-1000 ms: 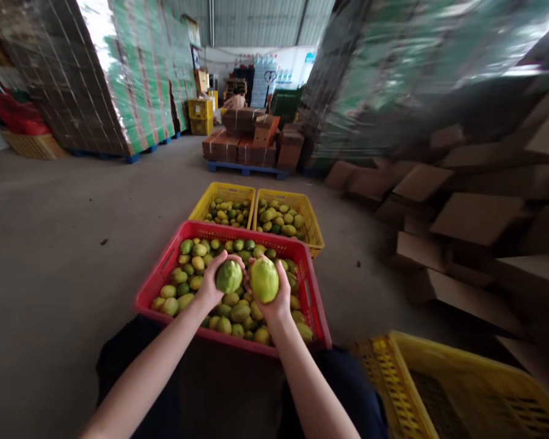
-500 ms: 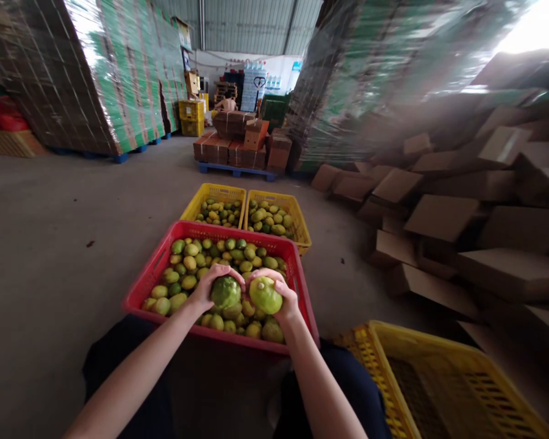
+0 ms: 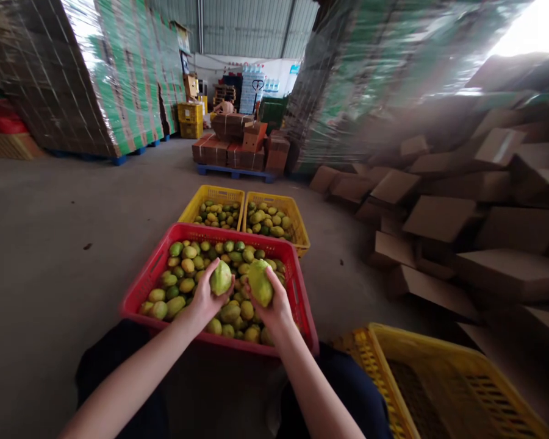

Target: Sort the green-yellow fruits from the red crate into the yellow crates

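My left hand (image 3: 205,297) is closed around a yellow-green lemon (image 3: 221,278), thumb along its side and fingertips beneath. Beside it, my right hand (image 3: 278,310) grips a larger, longer green lemon (image 3: 260,283), with the thumb laid over its right side. Both hands are raised above a red plastic crate (image 3: 304,299), a small gap between the two fruits. Many loose lemons (image 3: 187,266), from green to yellow, fill this crate; my hands and forearms hide some of them.
Two yellow crates (image 3: 297,219) of lemons adjoin the red crate's far side. Another yellow crate (image 3: 379,366) stands by my right knee. Cardboard boxes (image 3: 439,216) lie heaped at right. Ahead are a blue pallet (image 3: 233,173) of cartons and wrapped stacks (image 3: 132,79); a person (image 3: 224,107) is behind.
Both lemons have been turned in my hands: the left one now shows a paler side, and the right one stands more upright. My fingers have shifted from on top to the sides and underneath.
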Available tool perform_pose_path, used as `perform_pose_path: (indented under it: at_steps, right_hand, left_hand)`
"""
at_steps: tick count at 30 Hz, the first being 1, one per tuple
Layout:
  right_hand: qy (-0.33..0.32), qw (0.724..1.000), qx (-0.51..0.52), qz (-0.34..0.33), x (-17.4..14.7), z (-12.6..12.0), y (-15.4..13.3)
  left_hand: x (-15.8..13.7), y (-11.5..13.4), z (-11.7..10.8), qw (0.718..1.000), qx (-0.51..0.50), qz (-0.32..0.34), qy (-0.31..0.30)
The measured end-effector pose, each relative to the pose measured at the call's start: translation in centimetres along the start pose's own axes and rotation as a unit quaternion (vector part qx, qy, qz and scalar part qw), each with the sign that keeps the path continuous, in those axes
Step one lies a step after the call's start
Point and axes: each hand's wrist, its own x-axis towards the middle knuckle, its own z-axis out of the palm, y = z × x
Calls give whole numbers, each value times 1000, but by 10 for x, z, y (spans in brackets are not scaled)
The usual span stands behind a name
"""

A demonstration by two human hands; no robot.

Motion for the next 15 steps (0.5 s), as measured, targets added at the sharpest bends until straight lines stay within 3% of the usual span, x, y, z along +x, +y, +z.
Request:
perform_pose_path:
  at_steps: [6, 10, 15]
  right_hand:
    - [0, 999, 36, 8, 9, 1, 2]
    - [5, 1000, 2, 7, 14, 1, 4]
    - [-41, 998, -47, 31, 16, 3, 8]
  left_hand:
    - [3, 0, -4, 997, -22, -38, -56]
    - [7, 3, -9, 997, -45, -38, -52]
    - [12, 10, -12, 998, -31, -11, -49]
